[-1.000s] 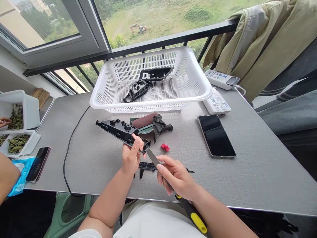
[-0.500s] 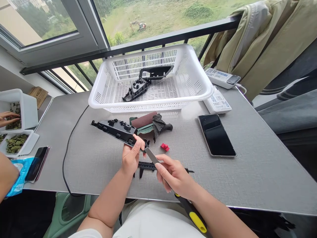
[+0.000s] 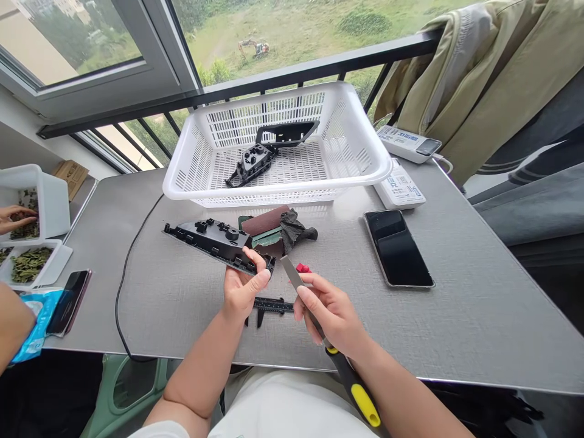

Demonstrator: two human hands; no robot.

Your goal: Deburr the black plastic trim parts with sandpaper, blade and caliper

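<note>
Head view, my remote log: left hand (image 3: pixel 244 287) gripping a black moulded plastic panel (image 3: pixel 214 239), its end angled toward the right hand (image 3: pixel 331 314), which stands apart, pinching a flat steel file with yellow-and-black handle (image 3: pixel 295 275).

The far end of the black plastic part (image 3: pixel 210 238) is concealed by the left hand (image 3: pixel 241 287). The vernier caliper (image 3: pixel 274 306) is partly hidden by both hands. The red plastic piece (image 3: pixel 302 267) is partly masked by the flat file (image 3: pixel 294 277) and the right hand (image 3: pixel 331 316). A co-worker's forearm (image 3: pixel 11 322) and the white tray (image 3: pixel 31 264) are cut off by the left edge. The lettering on the white unit (image 3: pixel 399 188) cannot be read, and the distant excavator (image 3: pixel 253 47) is too small for detail.
</note>
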